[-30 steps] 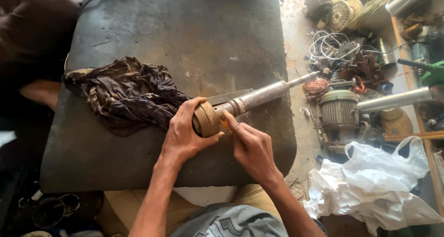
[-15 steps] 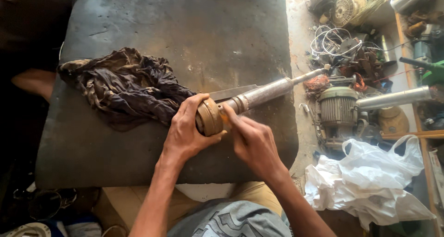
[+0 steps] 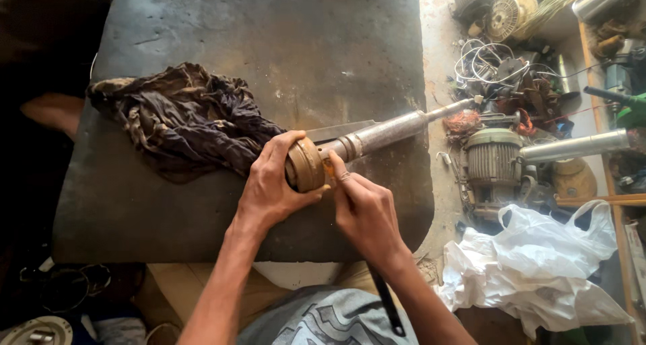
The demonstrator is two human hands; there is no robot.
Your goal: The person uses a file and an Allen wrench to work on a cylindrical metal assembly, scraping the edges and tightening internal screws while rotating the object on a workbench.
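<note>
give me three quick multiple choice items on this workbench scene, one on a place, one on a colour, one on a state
1. Where does the crumpled rag lie?
A. on the slab, beside the left hand
B. on the floor
C. over the plastic bag

2. What colour is the plastic bag on the floor?
A. black
B. white
C. green

3. What is the left hand doing?
A. lying flat on the table
B. gripping the round brownish end piece of the metal shaft
C. holding the rag

Answers: 1 A, the rag sits on the dark slab next to the left hand. 2 B, it is plainly white. 3 B, its fingers wrap the end piece while the right hand works at its rim.
</note>
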